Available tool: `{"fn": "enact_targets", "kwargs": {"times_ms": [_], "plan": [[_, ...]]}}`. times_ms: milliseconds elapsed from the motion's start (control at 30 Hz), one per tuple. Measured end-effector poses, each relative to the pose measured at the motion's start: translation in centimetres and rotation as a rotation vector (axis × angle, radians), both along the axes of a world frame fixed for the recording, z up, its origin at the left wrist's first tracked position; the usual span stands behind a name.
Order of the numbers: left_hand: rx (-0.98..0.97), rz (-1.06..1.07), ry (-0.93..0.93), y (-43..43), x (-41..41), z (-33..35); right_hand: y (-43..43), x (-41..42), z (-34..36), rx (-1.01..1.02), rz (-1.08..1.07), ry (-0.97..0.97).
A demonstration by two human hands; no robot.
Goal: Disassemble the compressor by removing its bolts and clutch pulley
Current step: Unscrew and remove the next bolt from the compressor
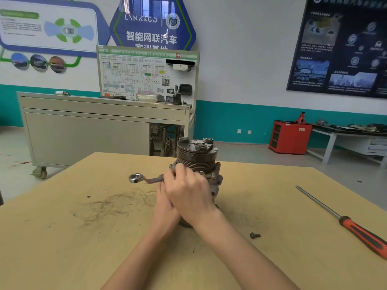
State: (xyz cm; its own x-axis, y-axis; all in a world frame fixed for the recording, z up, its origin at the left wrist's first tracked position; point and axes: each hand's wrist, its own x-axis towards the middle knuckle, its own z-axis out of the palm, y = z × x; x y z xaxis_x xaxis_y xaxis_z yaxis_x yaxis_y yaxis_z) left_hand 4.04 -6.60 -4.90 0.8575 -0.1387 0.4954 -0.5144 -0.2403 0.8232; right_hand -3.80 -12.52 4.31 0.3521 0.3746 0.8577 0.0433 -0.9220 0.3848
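Scuffed tan counter point(62, 237) carries the upright compressor point(196, 164) at twelve o'clock, both your hands' fingers closed on the wrench point(144, 179) at its flange; slip, and it may topple toward the loose bolt point(254, 235) at four.

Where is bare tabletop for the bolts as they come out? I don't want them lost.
The near-left of the table, below the scribble marks, is bare. So is the strip between the loose bolt and the screwdriver. It is crowded around the compressor, where both hands and the wrench meet.
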Motion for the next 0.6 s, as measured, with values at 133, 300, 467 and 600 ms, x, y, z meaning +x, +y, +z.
{"fn": "enact_targets", "kwargs": {"times_ms": [133, 300, 467, 600], "plan": [[-0.062, -0.042, -0.006, 0.2, -0.2, -0.3, -3.0, -0.4, -0.8, 0.108, 0.221, -0.108], [-0.099, -0.07, 0.007, 0.4, -1.0, 0.0, -7.2, -1.3, -3.0, 1.225, 0.916, 0.171], [-0.099, -0.084, 0.015, 0.5, -1.3, 0.1, -11.3, 1.3, -0.4, 1.833, 1.216, 0.559], [-0.101, -0.091, 0.041, 0.6, -1.4, 0.3, -12.7, 3.1, 0.8, 1.919, 1.237, 0.785]]}}
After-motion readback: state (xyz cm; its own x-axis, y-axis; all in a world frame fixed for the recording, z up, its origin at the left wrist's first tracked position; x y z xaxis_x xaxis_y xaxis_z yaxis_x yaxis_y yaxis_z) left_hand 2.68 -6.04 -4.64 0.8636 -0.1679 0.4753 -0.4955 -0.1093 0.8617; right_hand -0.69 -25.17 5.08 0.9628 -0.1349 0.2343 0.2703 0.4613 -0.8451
